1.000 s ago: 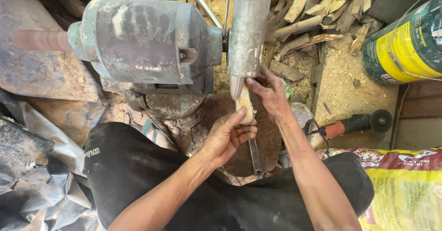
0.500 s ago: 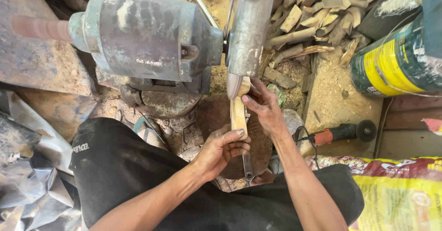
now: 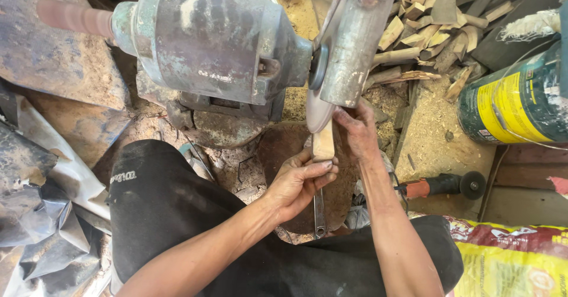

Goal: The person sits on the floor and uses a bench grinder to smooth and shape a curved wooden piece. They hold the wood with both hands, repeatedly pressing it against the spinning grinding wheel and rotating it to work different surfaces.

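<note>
At nine o'clock sits the worn grey-green bench motor (image 3: 207, 42). At centre the left hand (image 3: 302, 178) has its fingers curled tight round the near end of a pale, narrow wooden piece (image 3: 323, 146). Its far end meets the grey disc (image 3: 319, 110). At one o'clock of it, the right hand (image 3: 358, 131) pinches the far end. The shaping step looks under way; the next move would call for steady pressure, fingertips clear of the disc.

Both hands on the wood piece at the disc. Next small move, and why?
Probably ease the wood piece a little further up against the disc, gently. Its top end sits right at the disc's lower edge, the left hand grips it from below and the right hand steadies it beside the guard, fingers close to the disc.
</note>
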